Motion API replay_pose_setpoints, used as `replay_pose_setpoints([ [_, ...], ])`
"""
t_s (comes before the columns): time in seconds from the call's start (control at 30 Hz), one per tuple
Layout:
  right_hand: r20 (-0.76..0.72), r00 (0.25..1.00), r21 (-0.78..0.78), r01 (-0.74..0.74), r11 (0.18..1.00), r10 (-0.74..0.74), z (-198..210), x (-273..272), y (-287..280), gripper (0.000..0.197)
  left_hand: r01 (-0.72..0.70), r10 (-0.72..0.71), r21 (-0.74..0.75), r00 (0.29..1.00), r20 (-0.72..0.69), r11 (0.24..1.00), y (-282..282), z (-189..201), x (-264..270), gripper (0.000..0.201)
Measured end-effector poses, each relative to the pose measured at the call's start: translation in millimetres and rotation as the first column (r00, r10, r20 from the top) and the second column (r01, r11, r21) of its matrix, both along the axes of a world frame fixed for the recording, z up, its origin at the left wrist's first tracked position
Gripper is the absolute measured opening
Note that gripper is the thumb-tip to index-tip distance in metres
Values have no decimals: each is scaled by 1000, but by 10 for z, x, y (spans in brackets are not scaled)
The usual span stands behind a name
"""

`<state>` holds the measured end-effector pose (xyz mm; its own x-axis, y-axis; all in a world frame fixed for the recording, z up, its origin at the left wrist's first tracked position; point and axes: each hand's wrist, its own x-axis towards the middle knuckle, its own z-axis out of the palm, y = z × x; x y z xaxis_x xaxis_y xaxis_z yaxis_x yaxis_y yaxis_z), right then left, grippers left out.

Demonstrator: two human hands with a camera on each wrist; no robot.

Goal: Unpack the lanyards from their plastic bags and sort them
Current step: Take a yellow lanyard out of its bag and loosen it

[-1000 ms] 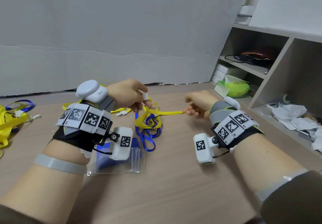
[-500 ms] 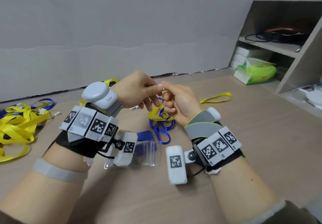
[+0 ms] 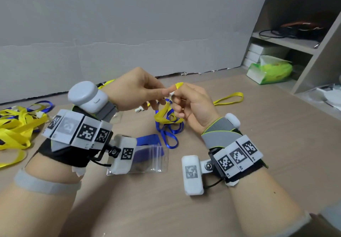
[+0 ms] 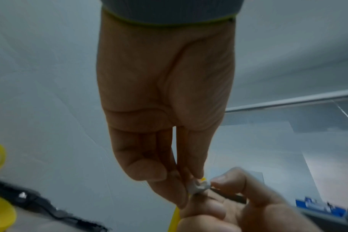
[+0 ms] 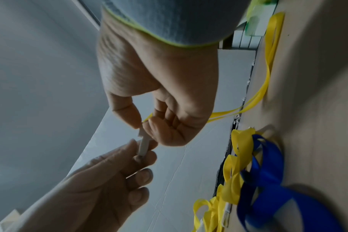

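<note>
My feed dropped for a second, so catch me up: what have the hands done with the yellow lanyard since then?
The right hand let go of the stretched strap end, came in to the left hand, and both now pinch the yellow lanyard at its white clip, raised above the table. The strap's far loop now lies slack on the table. The blue lanyard and clear bag stayed put.

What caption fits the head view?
Both hands, left and right, pinch a yellow lanyard's white clip above the table.
</note>
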<state>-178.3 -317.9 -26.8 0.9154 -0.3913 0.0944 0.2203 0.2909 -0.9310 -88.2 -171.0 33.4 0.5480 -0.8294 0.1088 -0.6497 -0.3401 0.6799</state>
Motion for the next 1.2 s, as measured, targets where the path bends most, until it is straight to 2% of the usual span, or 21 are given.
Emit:
replay_pose_setpoints([
  [0.17,25,999,-21,-21,1000,21,14,-16,28,8,-29,27,22,996,80,999,-21,25,-28,19],
  [0.27,34,999,-37,-33,999,34,17,-18,46,12,-21,20,42,999,38,999,-11,42,-50,23],
  [0.4,28,999,-37,-40,999,41,26,-32,61,14,-4,-1,97,999,51,995,2,50,-93,16],
  [0.6,-12,1000,-35,-14,999,14,29,-32,83,5,-42,40,37,998,53,998,-44,36,-131,14],
  [0.77,-57,998,-45,29,999,-32,17,-9,73,15,-50,50,53,999,10,997,-65,30,-151,14],
  [0.83,-82,995,-54,47,997,-51,2,3,79,17,-96,91,56,993,80,994,-94,12,-193,16],
  [0.87,-95,994,-59,53,997,-58,0,3,86,16,-128,118,57,980,162,990,-118,2,-223,18],
  [0.97,-147,987,-43,52,998,-58,16,-3,92,12,-211,168,60,896,412,976,-200,-15,-314,18],
  [1.07,-202,979,23,21,1000,-16,28,-12,81,23,-243,194,45,859,474,969,-250,-25,-351,12],
  [1.2,-198,980,40,-6,999,14,48,-17,118,38,-271,242,-6,850,468,963,-245,-40,-352,12],
])
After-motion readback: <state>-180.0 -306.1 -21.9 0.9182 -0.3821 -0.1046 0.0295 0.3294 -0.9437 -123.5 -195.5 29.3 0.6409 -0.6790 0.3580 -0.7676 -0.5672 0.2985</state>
